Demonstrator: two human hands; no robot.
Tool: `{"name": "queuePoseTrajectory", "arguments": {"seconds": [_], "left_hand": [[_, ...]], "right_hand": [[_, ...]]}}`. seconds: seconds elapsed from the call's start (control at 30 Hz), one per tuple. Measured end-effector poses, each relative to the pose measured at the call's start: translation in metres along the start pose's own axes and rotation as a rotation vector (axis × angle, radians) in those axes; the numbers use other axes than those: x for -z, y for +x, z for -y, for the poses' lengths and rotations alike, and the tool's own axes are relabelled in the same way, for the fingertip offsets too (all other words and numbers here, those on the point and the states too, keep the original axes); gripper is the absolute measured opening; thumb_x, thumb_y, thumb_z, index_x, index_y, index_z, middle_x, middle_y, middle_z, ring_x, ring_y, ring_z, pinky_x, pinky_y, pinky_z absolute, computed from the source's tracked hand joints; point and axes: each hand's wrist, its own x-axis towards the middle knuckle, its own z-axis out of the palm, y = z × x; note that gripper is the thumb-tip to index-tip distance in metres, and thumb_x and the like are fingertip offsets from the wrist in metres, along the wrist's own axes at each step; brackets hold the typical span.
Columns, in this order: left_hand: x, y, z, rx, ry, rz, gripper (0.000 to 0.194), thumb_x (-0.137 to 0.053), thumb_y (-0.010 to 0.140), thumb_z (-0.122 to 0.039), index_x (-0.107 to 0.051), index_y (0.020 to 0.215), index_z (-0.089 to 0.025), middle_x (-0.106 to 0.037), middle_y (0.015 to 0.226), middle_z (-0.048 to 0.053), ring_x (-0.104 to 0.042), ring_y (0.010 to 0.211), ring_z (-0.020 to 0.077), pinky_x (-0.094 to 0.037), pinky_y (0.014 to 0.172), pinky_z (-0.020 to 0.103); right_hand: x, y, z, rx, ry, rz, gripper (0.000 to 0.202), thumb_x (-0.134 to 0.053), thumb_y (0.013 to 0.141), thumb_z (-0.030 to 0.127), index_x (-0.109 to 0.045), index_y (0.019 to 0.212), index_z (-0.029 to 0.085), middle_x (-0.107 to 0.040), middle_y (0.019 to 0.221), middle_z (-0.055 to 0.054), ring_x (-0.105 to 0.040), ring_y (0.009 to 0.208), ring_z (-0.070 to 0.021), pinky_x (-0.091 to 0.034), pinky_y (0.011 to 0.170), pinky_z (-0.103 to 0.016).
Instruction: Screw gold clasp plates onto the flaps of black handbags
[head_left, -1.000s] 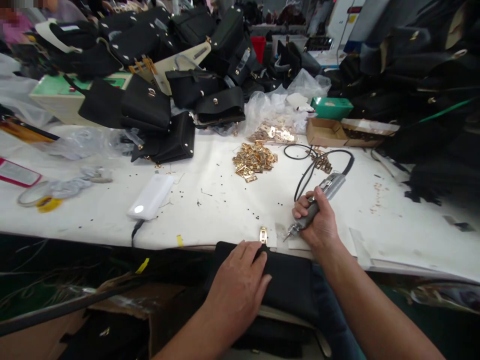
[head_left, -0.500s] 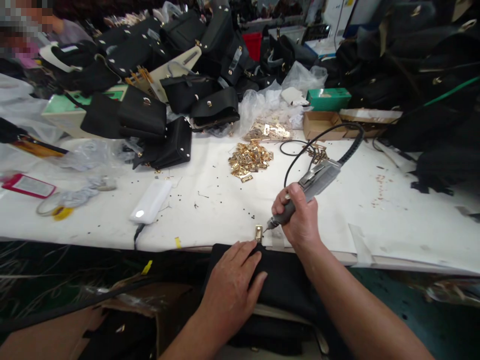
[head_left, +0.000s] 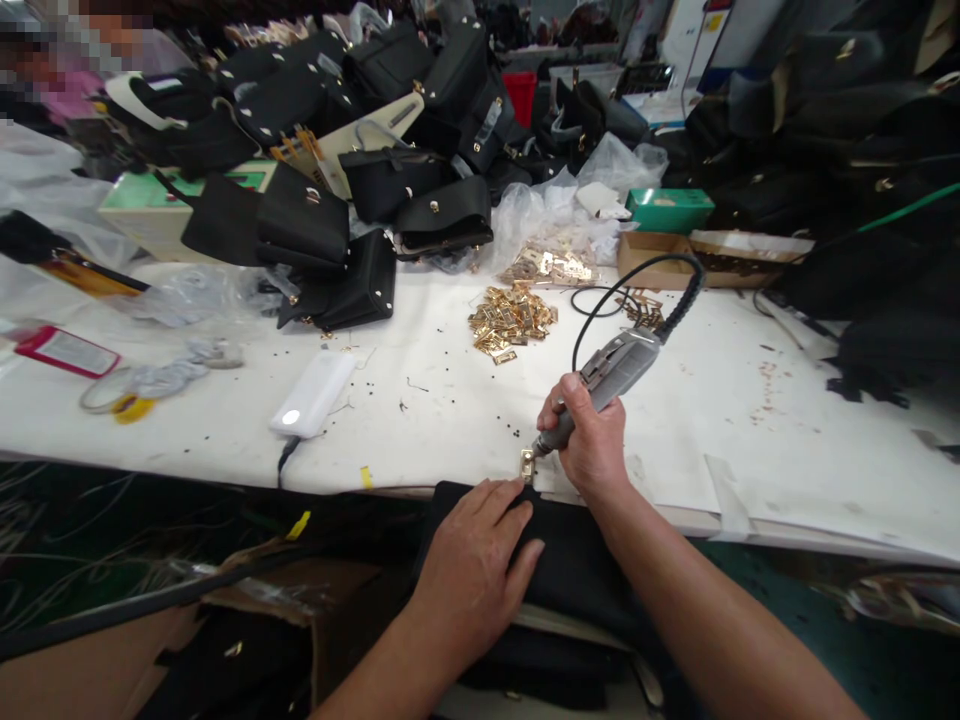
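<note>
My right hand (head_left: 589,435) is wrapped round a grey corded power screwdriver (head_left: 619,365), tilted so its tip meets a small gold metal plate (head_left: 526,464). That plate sits at the end of a black bag flap (head_left: 574,550), at the table's front edge. Lying on the flap, my left hand (head_left: 480,545) has its fingers stretched forward and its thumb apart, fingertips just below the plate. Beyond, a pile of gold metal plates (head_left: 510,320) rests on the white table (head_left: 420,430).
Black bags (head_left: 304,215) are heaped at the back left. A white power bank (head_left: 313,395) with a cable lies left of centre. Behind the gold pile are clear plastic bags (head_left: 532,215), a green box (head_left: 670,209) and an open cardboard box (head_left: 652,258). A cardboard carton (head_left: 97,640) stands below, at left.
The screwdriver's tip has moved left from beside the gold plate onto it, and the tool's rear has swung left. The whole view has shifted slightly. My left hand stays on the flap.
</note>
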Motion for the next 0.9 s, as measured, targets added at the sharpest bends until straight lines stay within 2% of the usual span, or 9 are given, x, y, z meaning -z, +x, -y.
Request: {"name": "queuePoseTrajectory", "arguments": {"seconds": [0.23,0.43,0.63,0.9], "left_hand": [[0.002,0.004,0.002,0.001,-0.053,-0.01,0.029,-0.061,0.095,-0.025,-0.066,0.123,-0.019,-0.066,0.134,0.009,-0.061,0.124,0.0273,-0.051,0.111,0.049],[-0.001,0.011,0.008,0.027,-0.109,-0.079,0.035,-0.055,0.099,-0.02,-0.057,0.133,-0.019,-0.073,0.117,0.008,-0.068,0.105,0.0219,-0.058,0.094,0.041],[-0.006,0.015,0.011,-0.003,-0.105,-0.111,0.023,-0.056,0.1,-0.02,-0.068,0.118,-0.025,-0.075,0.114,0.002,-0.069,0.101,0.0188,-0.058,0.09,0.036],[-0.004,0.013,0.01,-0.005,-0.104,-0.124,0.02,-0.06,0.098,-0.021,-0.071,0.114,-0.024,-0.076,0.112,0.001,-0.069,0.101,0.0185,-0.058,0.09,0.035]], "right_hand": [[-0.004,-0.004,0.017,0.005,0.109,0.016,0.04,-0.079,0.081,0.048,-0.055,0.068,0.019,-0.053,0.055,0.004,-0.05,0.045,-0.01,-0.044,0.044,-0.023],[-0.002,-0.015,0.035,-0.131,0.2,0.01,0.04,-0.081,0.079,0.048,-0.053,0.073,0.02,-0.05,0.058,0.006,-0.047,0.044,-0.0085,-0.044,0.043,-0.022],[-0.003,-0.025,0.035,-0.198,0.238,-0.015,0.04,-0.083,0.076,0.047,-0.052,0.074,0.021,-0.047,0.061,0.008,-0.046,0.045,-0.0072,-0.045,0.044,-0.022],[-0.004,-0.027,0.036,-0.169,0.223,-0.014,0.041,-0.082,0.076,0.047,-0.051,0.075,0.021,-0.047,0.062,0.008,-0.045,0.045,-0.0072,-0.044,0.044,-0.022]]}}
